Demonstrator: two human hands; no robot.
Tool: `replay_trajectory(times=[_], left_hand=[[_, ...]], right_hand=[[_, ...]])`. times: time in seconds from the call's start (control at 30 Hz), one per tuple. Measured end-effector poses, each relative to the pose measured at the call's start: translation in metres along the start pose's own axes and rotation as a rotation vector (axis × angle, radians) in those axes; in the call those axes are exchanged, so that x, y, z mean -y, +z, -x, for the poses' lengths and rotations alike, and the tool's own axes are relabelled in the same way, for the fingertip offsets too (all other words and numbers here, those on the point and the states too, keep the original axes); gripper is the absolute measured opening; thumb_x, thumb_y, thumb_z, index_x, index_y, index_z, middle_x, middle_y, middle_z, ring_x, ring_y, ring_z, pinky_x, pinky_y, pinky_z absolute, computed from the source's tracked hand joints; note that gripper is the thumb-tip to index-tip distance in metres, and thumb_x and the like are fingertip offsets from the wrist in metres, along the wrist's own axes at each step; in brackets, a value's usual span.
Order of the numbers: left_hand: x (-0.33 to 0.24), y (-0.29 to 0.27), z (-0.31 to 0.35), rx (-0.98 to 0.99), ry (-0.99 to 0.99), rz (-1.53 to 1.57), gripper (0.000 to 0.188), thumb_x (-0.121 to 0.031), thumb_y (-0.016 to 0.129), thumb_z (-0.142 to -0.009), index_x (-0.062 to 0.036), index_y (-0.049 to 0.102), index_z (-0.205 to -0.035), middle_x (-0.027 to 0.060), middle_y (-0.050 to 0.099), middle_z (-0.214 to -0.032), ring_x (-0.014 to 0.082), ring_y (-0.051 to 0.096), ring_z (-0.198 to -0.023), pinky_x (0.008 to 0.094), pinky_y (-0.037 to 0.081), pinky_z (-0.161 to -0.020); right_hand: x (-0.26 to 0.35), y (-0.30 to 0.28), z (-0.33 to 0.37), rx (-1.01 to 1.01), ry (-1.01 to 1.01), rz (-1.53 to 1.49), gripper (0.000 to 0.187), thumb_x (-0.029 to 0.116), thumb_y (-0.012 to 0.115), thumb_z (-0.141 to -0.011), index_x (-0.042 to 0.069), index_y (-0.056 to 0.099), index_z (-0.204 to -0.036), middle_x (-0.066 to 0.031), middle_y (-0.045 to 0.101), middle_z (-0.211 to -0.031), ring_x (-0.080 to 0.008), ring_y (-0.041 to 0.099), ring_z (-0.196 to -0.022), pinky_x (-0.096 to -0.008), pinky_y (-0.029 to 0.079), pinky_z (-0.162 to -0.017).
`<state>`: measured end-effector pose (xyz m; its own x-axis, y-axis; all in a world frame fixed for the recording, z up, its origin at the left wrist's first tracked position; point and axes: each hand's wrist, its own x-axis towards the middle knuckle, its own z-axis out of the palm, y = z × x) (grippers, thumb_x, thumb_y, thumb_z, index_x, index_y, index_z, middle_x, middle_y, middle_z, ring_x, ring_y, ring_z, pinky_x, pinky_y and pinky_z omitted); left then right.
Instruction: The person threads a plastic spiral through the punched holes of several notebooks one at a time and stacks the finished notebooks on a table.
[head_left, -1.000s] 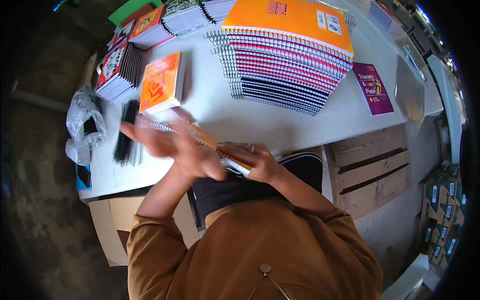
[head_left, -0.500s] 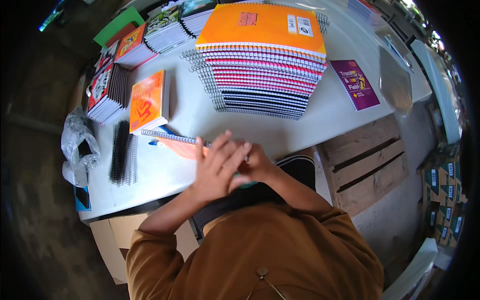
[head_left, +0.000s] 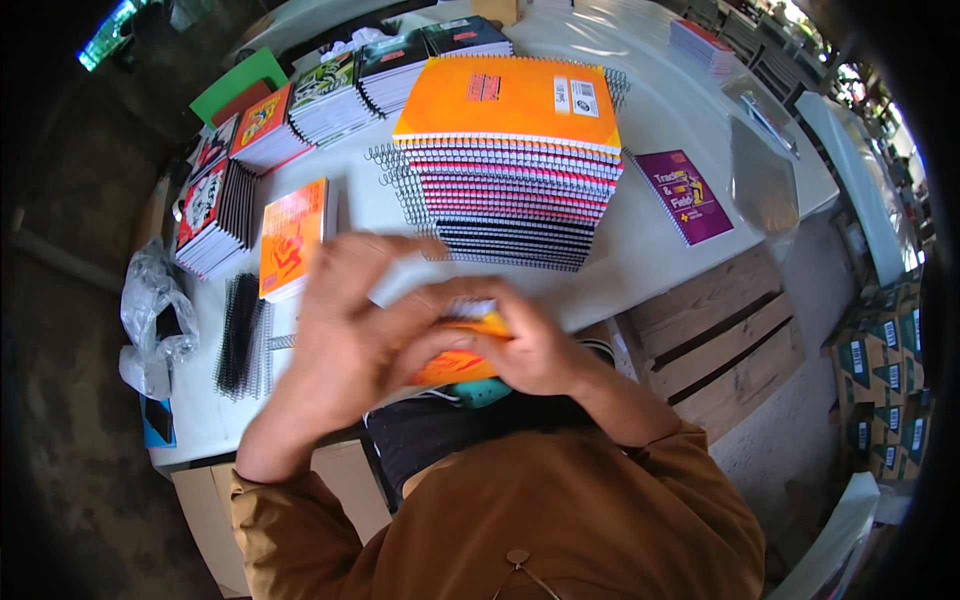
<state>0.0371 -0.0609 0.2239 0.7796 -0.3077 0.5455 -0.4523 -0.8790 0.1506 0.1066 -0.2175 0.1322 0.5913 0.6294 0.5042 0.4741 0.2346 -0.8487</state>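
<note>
Close to my body at the table's front edge is a small orange notebook [head_left: 455, 368], tilted and partly covered by my hands. My right hand [head_left: 540, 350] is closed on its upper right part, where a bit of yellow and a white edge show. My left hand [head_left: 345, 320] is raised over the notebook's left side, smeared by motion; I cannot tell whether its fingers grip anything. Just beyond it stands a stack of small orange notebooks [head_left: 293, 240]. A metal spiral coil [head_left: 283, 342] pokes out left of my left hand, mostly hidden.
A tall stack of spiral notebooks with an orange cover [head_left: 505, 105] stands mid-table. A purple notebook [head_left: 685, 198] lies right of it. At left are black spiral coils [head_left: 240, 335], a clear plastic bag [head_left: 160, 320] and notebook stacks [head_left: 213, 220]. A wooden pallet [head_left: 715, 330] is at lower right.
My hands have moved apart; the left went up and left, blurring. The orange notebook now shows flat between them, nearer my body. The whole view has shifted slightly.
</note>
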Motion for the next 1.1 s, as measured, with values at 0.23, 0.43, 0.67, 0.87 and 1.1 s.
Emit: replay_trajectory(times=[0.23, 0.43, 0.67, 0.87, 1.1], left_hand=[[0.065, -0.003, -0.071, -0.62, 0.125, -0.206, 0.023, -0.002, 0.069, -0.067, -0.0073, 0.066, -0.089, 0.0061, 0.065, -0.089, 0.022, 0.062, -0.082, 0.0303, 0.048, -0.071], [0.121, 0.101, -0.054, -0.447, -0.193, 0.244, 0.034, -0.026, 0.062, -0.083, -0.0045, 0.06, -0.109, 0.0122, 0.061, -0.107, 0.0235, 0.057, -0.103, 0.0322, 0.045, -0.086], [0.117, 0.14, -0.069, -1.001, -0.639, 0.678, 0.032, -0.028, 0.056, -0.089, 0.0033, 0.063, -0.089, 0.0061, 0.062, -0.072, 0.0086, 0.049, -0.062, 0.0241, 0.041, -0.06], [0.116, 0.124, -0.055, -0.757, -0.689, 0.831, 0.034, -0.025, 0.052, -0.091, -0.0003, 0.053, -0.113, 0.008, 0.062, -0.095, 0.0118, 0.056, -0.086, 0.0238, 0.044, -0.073], [0.205, 0.058, 0.069, -0.015, -0.635, 0.043, 0.052, -0.011, 0.053, -0.076, -0.0032, 0.043, -0.126, 0.0196, 0.047, -0.126, 0.0329, 0.042, -0.121, 0.0365, 0.034, -0.1]], right_hand=[[0.044, -0.13, -0.078, -0.353, -0.829, 0.649, 0.023, -0.008, 0.058, -0.073, -0.001, 0.062, -0.095, -0.0119, 0.064, -0.1, -0.0257, 0.058, -0.103, -0.0355, 0.044, -0.091], [-0.05, -0.148, -0.049, -0.197, -0.323, 0.534, 0.025, 0.003, 0.052, -0.08, 0.001, 0.062, -0.102, -0.0142, 0.059, -0.115, -0.0265, 0.045, -0.12, -0.0354, 0.031, -0.103], [-0.07, -0.091, -0.068, -0.814, -0.263, 0.489, 0.048, 0.031, 0.028, -0.097, -0.006, 0.045, -0.123, -0.0231, 0.053, -0.119, -0.0331, 0.048, -0.115, -0.0349, 0.036, -0.096], [-0.071, -0.085, -0.068, -0.869, -0.247, 0.493, 0.048, 0.032, 0.028, -0.097, -0.005, 0.046, -0.122, -0.0236, 0.057, -0.111, -0.0321, 0.056, -0.104, -0.0361, 0.043, -0.086], [-0.064, -0.094, -0.026, -0.886, -0.372, 0.694, 0.059, 0.033, 0.03, -0.096, -0.01, 0.019, -0.135, -0.0257, 0.019, -0.143, -0.0332, 0.02, -0.134, -0.0412, 0.015, -0.108]])
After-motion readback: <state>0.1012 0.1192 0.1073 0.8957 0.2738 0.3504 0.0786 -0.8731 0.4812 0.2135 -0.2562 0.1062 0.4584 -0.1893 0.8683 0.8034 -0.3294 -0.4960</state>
